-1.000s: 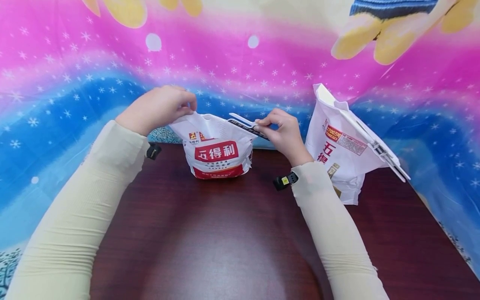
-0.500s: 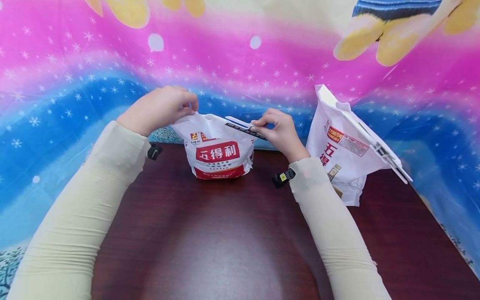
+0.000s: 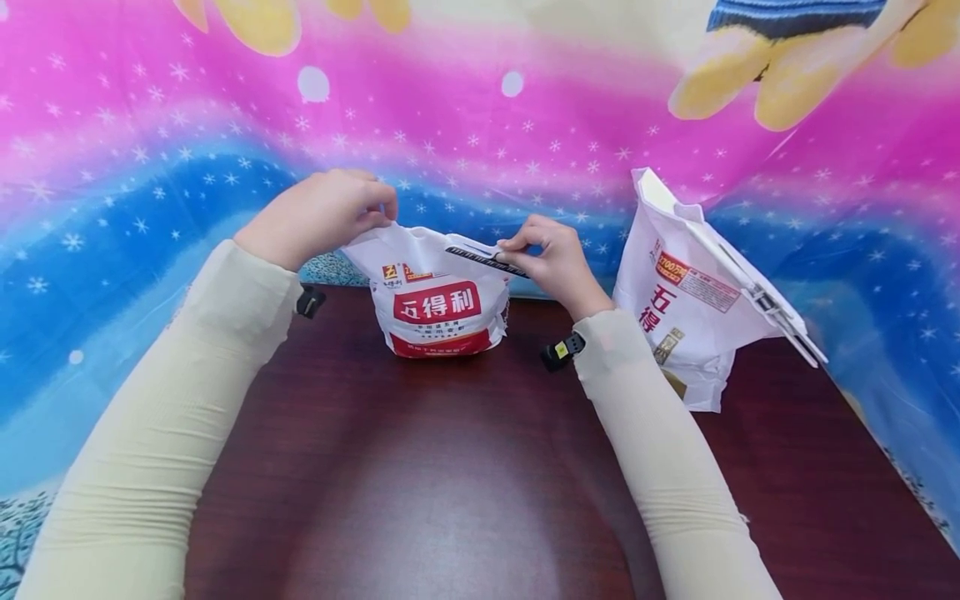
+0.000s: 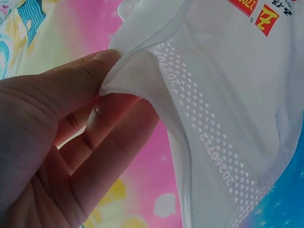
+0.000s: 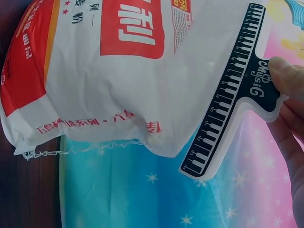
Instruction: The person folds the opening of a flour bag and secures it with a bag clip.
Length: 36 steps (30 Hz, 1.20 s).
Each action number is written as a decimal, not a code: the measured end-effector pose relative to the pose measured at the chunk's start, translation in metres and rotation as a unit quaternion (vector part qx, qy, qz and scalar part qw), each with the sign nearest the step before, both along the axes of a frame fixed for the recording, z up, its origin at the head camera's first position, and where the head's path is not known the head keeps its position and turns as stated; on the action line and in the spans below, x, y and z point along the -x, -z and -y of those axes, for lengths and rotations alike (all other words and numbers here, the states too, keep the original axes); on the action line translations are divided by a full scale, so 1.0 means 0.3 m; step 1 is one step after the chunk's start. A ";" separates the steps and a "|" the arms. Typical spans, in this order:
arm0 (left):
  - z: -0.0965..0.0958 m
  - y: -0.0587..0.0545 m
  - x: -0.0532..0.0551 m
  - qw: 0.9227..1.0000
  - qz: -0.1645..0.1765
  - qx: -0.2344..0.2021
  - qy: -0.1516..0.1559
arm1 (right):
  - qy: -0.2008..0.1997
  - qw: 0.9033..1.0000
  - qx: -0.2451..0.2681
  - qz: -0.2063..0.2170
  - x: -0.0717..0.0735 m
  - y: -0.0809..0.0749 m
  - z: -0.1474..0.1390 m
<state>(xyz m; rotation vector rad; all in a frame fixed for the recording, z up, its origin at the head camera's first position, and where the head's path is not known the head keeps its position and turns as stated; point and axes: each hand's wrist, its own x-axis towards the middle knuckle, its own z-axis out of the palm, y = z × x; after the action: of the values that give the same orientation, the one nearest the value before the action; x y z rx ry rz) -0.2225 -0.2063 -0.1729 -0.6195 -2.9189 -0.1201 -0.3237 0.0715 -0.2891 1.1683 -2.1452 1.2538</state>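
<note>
A white flour bag (image 3: 437,304) with red printed panels stands on the table in the head view. My left hand (image 3: 318,218) pinches its top left corner between thumb and fingers; the left wrist view shows the folded white edge (image 4: 137,71) in that grip. My right hand (image 3: 551,262) pinches the handle of a black and white clip (image 3: 483,258) patterned like piano keys. In the right wrist view the clip (image 5: 223,95) lies along the bag's top edge at its right side. The thumb (image 5: 287,78) presses on the handle.
To the right, a second, taller white flour bag (image 3: 678,287) leans on the table, with a long white clip (image 3: 761,292) across its slanted top. A dark red-brown table (image 3: 450,467) spreads in front. Behind it hangs a colourful cloth (image 3: 480,150) with snowflakes.
My right hand has moved a little to the left with the clip, which now overlaps more of the bag's top edge. My left hand keeps its hold on the corner.
</note>
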 end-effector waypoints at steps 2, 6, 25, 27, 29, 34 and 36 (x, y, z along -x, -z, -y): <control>0.000 0.001 0.000 1.000 -0.004 0.000 0.005 | -0.001 1.000 0.003 0.003 0.001 0.004 0.003; 0.001 0.002 -0.003 1.000 -0.011 0.001 0.010 | -0.012 1.000 0.015 0.008 0.004 0.011 0.014; -0.007 -0.001 -0.002 1.000 -0.015 0.002 0.006 | 0.013 1.000 0.021 0.020 0.005 0.048 0.057; -0.008 0.000 -0.001 1.000 -0.015 0.000 0.006 | 0.012 0.999 0.023 0.020 0.006 0.049 0.056; -0.009 0.000 0.000 1.000 -0.015 -0.002 0.006 | 0.010 0.999 0.027 0.021 0.008 0.049 0.057; -0.003 0.004 -0.003 1.000 -0.015 -0.007 0.003 | 0.002 0.999 0.036 0.028 0.011 0.050 0.072; 0.001 0.008 -0.004 1.000 -0.014 -0.008 0.002 | 0.002 0.999 0.035 0.032 0.011 0.053 0.083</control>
<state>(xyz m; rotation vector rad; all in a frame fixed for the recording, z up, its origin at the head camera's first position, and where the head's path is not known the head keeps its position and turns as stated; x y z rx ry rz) -0.2213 -0.2065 -0.1752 -0.6183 -2.8872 -0.1339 -0.3269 0.0468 -0.3051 1.1086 -2.1304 1.3705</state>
